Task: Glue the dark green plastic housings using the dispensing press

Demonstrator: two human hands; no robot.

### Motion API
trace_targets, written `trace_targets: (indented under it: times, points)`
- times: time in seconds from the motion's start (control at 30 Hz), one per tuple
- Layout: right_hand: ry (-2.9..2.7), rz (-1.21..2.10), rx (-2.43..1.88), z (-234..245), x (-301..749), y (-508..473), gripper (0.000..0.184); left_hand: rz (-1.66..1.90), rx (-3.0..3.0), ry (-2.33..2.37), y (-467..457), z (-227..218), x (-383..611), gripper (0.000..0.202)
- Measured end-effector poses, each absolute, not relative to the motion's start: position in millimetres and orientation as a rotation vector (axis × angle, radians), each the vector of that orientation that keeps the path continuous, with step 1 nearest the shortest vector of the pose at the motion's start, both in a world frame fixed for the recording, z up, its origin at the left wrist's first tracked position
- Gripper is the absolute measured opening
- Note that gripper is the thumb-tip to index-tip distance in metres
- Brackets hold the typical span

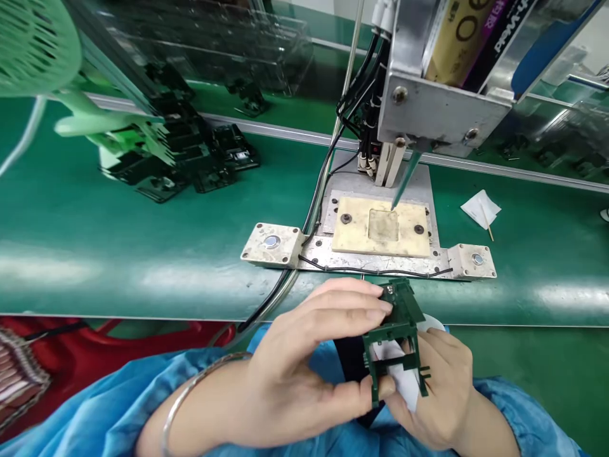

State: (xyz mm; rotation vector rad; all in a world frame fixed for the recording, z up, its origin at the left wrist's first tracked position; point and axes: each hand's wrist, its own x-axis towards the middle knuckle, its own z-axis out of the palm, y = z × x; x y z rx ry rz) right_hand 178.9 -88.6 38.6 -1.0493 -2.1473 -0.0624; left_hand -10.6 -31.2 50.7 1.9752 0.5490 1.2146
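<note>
My left hand (304,362) pinches a small dark green plastic frame (397,333) between thumb and fingers, close to my lap. My right hand (440,387) cups the frame from below and holds a white cloth or tissue (404,381) against it. A bangle sits on my left wrist. Both sleeves are blue. Just beyond the hands, on the green belt, stands a metal fixture with a cream plate (380,227) that has an empty square recess. A thin nozzle (404,181) points down at that plate from the machine head (442,101) above.
Black plastic parts (190,158) are piled at the back left beside clear trays. A green fan (33,44) fills the top left corner. Black cables (323,184) run down from the machine. A white paper with a stick (480,208) lies right of the fixture.
</note>
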Motion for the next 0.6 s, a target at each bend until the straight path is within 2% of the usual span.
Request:
trace_targets:
  times: [0.27,0.6]
  points:
    - [-2.164,-0.051,-1.029,39,192,-87,0.017,1.261,1.963,0.576,-34,56,-8,0.075]
    - [-2.184,-0.105,-1.025,33,179,-76,0.025,1.246,1.924,0.642,-25,46,-4,0.072]
